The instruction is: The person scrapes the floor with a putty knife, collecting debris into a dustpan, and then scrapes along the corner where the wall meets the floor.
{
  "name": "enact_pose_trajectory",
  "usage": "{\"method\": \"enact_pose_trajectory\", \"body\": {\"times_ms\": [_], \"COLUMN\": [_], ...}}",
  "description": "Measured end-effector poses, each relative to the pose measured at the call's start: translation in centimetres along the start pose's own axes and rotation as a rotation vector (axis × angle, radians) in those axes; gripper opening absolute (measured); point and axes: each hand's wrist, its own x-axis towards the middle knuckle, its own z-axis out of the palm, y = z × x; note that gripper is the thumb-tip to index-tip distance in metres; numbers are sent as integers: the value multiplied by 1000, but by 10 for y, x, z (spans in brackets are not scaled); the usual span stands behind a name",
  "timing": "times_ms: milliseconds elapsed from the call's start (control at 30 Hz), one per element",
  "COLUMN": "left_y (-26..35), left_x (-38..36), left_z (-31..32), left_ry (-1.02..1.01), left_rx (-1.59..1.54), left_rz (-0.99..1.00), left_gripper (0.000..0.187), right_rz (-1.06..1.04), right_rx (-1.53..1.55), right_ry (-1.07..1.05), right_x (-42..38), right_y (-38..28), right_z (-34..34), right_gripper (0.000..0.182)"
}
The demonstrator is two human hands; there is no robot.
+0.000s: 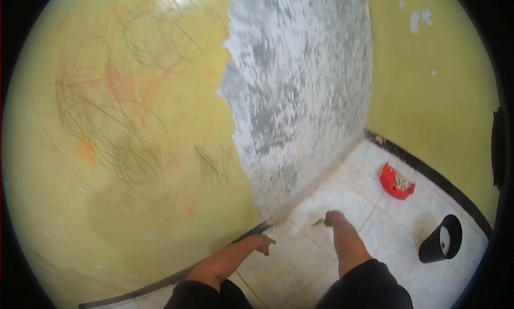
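My right hand (334,218) is closed around a scraper, low over the tiled floor. Only its small grey blade (319,222) shows, pointing left; the handle is hidden in the fist. Nearer to the wall's foot, my left hand (263,244) is held out with finger and thumb apart and nothing in it. In front of both hands rises a wall with a wide bare strip (292,89), mottled white and grey, where the yellow paint is gone. Left of its ragged edge the yellow paint (176,116) carries dark and orange scribbles.
A red container (390,181) with pale flakes stands on the tiles near the right wall (428,95). Closer on the right is a black bucket (430,249) with something white inside. Dark skirting (428,172) edges the floor. A dark object (498,148) is at the far right.
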Motion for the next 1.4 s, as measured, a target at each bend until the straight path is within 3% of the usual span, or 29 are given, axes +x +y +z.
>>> {"method": "enact_pose_trajectory", "body": {"times_ms": [67, 200, 367, 800, 967, 1067, 1167, 1267, 1300, 1333, 1400], "left_y": [-5, -28, -36, -50, -19, -77, -58, -51, -31, -22, -8], "left_x": [0, 8, -17, -33, -50, 35, 8, -10, -35, -51, -71], "left_z": [-7, -1, -9, -4, -25, 36, 20, 9, -14, -22, -34], "left_ry": [50, 314, 98, 159, 45, 349, 235, 159, 51, 69, 72], "left_rx": [-78, 140, -165, -171, -190, -80, -160, -219, -234, -216, -210], "left_rz": [24, 158, 20, 3, -71, 183, 80, 32, -68, -91, -106], "left_gripper": [88, 89, 92, 91, 90, 88, 93, 97, 94, 93, 93], "right_rz": [27, 3, -59, -112, -158, -184, -154, -164, -188, -188, -162], "right_rx": [3, -19, -45, -76, -96, -124, -126, -95, -103, -135, -84], "right_ry": [-79, -22, -31, -17, 26, -27, -40, 41, 104, 50, 137], "right_x": [-4, -15, -16, -27, 2, 17, 19, 6, 7, -2, 0], "right_y": [-9, -23, -42, -70, -62, -57, -54, -50, -46, -48, -44], "right_z": [-6, -15, -29, -40, -30, -13, -11, -18, -15, -27, -22], "right_gripper": [34, 32, 33, 34, 35, 38, 37, 31, 29, 28, 28]}}
